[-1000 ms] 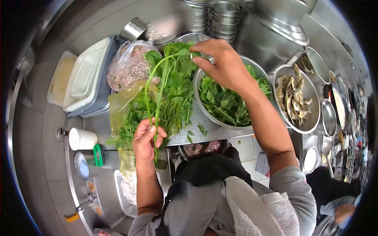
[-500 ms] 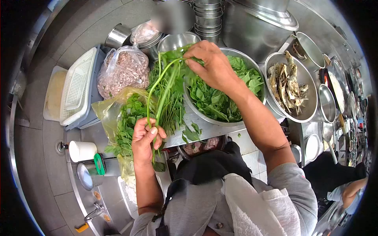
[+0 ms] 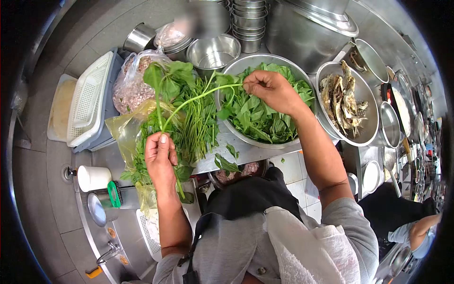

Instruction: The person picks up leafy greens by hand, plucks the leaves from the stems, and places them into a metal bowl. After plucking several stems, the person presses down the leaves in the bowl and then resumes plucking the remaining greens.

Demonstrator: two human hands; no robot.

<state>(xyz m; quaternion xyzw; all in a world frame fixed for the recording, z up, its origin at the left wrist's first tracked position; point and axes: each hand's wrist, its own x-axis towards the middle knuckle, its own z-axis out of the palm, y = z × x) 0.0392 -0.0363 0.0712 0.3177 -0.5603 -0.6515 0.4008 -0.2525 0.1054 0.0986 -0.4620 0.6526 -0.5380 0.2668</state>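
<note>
My left hand [image 3: 161,158] is closed round the lower part of long green leafy stems [image 3: 189,100]. One stem bows across to my right hand [image 3: 272,92], whose thumb and fingers pinch its far end; another stands up from the left hand with broad leaves. My right hand is over the left side of a large steel bowl [image 3: 272,147] full of picked green leaves [image 3: 255,116]. Under the held stems lies a bunch of uncut greens [image 3: 201,125], beside an open yellowish plastic bag [image 3: 120,128]. A few loose leaves [image 3: 227,163] lie at the counter's front edge.
A colander [image 3: 326,118] of dried fish stands right of the bowl. A bag of minced meat [image 3: 135,87], a white basket [image 3: 90,102] and an empty steel pot [image 3: 213,54] are behind and left. A sink tap [image 3: 109,253] is lower left. A co-worker's arm [image 3: 423,232] shows lower right.
My hands have drawn apart: the right moved right and down over the bowl, the left slightly left. The stem between them has swung from upright to a sideways bow.
</note>
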